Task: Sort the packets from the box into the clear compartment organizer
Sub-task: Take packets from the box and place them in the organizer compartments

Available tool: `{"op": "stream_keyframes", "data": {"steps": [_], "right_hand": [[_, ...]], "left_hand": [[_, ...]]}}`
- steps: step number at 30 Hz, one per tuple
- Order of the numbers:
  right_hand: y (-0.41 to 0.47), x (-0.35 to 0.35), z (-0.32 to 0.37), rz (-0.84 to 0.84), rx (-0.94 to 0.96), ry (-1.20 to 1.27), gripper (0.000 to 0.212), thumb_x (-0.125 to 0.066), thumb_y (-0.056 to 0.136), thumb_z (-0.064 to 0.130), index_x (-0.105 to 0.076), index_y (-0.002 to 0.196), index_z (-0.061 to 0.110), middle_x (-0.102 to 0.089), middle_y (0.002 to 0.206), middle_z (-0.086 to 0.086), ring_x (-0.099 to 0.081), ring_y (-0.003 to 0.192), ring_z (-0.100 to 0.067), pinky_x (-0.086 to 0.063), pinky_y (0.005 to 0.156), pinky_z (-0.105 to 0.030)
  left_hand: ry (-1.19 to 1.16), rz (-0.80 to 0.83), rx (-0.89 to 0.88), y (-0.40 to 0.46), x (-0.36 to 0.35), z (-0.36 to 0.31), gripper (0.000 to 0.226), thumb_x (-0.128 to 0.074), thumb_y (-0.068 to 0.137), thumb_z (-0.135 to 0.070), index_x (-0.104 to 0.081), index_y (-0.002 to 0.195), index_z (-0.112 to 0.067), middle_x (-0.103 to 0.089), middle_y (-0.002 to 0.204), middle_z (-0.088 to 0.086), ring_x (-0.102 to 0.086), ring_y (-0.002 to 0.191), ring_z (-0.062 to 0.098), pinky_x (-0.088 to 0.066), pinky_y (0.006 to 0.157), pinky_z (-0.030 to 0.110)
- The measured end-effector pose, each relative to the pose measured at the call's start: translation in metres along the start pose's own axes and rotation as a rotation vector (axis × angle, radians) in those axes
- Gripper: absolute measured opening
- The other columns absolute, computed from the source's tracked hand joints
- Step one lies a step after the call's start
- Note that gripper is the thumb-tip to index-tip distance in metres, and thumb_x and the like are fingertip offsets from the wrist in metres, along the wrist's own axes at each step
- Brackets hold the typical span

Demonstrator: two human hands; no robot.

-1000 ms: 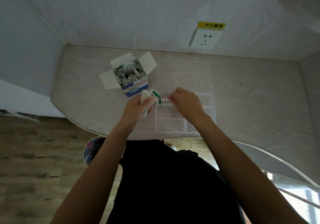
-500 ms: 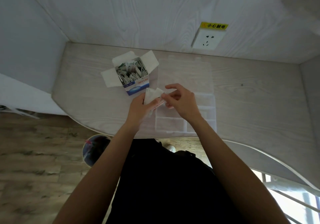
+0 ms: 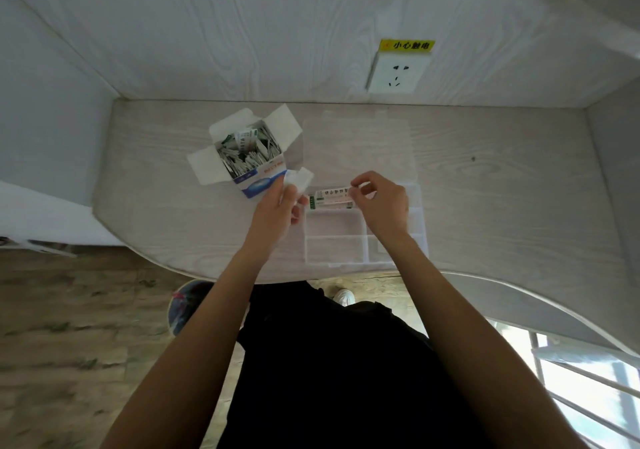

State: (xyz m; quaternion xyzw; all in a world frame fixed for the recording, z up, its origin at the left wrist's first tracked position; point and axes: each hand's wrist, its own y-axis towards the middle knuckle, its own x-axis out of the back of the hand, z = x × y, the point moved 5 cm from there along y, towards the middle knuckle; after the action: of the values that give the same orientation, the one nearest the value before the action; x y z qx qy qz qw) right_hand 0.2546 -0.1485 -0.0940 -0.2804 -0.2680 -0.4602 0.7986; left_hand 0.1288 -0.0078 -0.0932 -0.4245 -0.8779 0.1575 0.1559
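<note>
Right hand (image 3: 382, 202) pinches packet (image 3: 330, 198), long axis left-right; left hand (image 3: 277, 206) grips packets (image 3: 298, 180).

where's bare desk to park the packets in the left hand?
Free: the desk right of the organizer, out to the side wall; a smaller strip left of the box. Crowded: the gap between box and organizer, filled by the left hand and right hand.
</note>
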Motion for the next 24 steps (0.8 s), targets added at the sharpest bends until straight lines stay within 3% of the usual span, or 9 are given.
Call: {"op": "stream_keyframes", "data": {"steps": [2,6,8,11,15,19,24], "right_hand": [[0.001,-0.003,0.006,0.02,0.062,-0.136,0.006,-0.063,0.086,0.026,-0.067,0.091,0.024,-0.07,0.085,0.007,-0.063,0.074,-0.012,-0.043,0.067,-0.024],[0.001,-0.01,0.014,0.08,0.153,-0.369,0.016,-0.054,0.093,0.028,-0.066,0.102,0.024,-0.071,0.096,0.004,-0.065,0.087,-0.02,-0.045,0.073,-0.029],[0.0,-0.004,0.01,0.044,0.177,-0.317,0.018,-0.053,0.094,0.023,-0.067,0.104,0.021,-0.072,0.095,0.0,-0.066,0.083,-0.023,-0.05,0.072,-0.032],[-0.002,0.01,0.0,-0.039,0.187,-0.049,0.017,-0.054,0.092,0.013,-0.07,0.099,0.014,-0.073,0.088,-0.002,-0.063,0.061,-0.016,-0.051,0.062,-0.029],[-0.003,0.015,-0.001,-0.031,0.183,0.008,0.017,-0.054,0.092,0.013,-0.07,0.099,0.016,-0.072,0.09,0.003,-0.05,0.051,0.001,-0.05,0.06,-0.025],[0.0,0.012,0.001,-0.052,0.2,-0.118,0.017,-0.056,0.091,0.016,-0.072,0.097,0.017,-0.065,0.103,0.002,-0.05,0.063,-0.003,-0.048,0.067,-0.03],[0.001,0.009,-0.001,0.002,0.199,-0.297,0.02,-0.059,0.09,0.032,-0.072,0.097,0.018,-0.053,0.114,0.0,-0.057,0.083,-0.013,-0.038,0.066,-0.025]], "left_hand": [[0.183,0.064,-0.141,0.0,-0.006,-0.012,0.017,-0.034,0.101,-0.018,-0.049,0.109,-0.019,-0.057,0.081,-0.003,-0.049,0.059,-0.003,-0.042,0.063,0.025],[0.614,0.098,-0.432,0.009,-0.016,-0.023,0.034,-0.037,0.101,-0.018,-0.049,0.131,-0.012,-0.057,0.109,0.008,-0.054,0.1,0.018,-0.04,0.087,0.027],[0.851,0.106,-0.524,0.016,-0.026,-0.021,0.038,-0.04,0.1,-0.018,-0.045,0.136,-0.008,-0.054,0.113,0.016,-0.053,0.102,0.027,-0.043,0.087,0.036],[1.13,0.137,-0.6,0.02,-0.042,-0.015,0.044,-0.043,0.097,-0.018,-0.04,0.139,-0.006,-0.052,0.116,0.019,-0.049,0.103,0.035,-0.039,0.084,0.044],[1.206,0.134,-0.655,0.02,-0.055,-0.012,0.048,-0.033,0.093,-0.025,-0.046,0.135,-0.006,-0.056,0.109,0.017,-0.052,0.097,0.034,-0.04,0.079,0.041],[1.166,0.153,-0.687,0.019,-0.058,-0.01,0.053,-0.029,0.088,-0.03,-0.048,0.132,-0.008,-0.057,0.107,0.013,-0.053,0.094,0.03,-0.039,0.078,0.04],[1.054,0.12,-0.726,0.017,-0.053,-0.009,0.042,-0.035,0.088,-0.015,-0.054,0.126,-0.013,-0.062,0.103,0.006,-0.059,0.091,0.024,-0.032,0.082,0.032]]}}
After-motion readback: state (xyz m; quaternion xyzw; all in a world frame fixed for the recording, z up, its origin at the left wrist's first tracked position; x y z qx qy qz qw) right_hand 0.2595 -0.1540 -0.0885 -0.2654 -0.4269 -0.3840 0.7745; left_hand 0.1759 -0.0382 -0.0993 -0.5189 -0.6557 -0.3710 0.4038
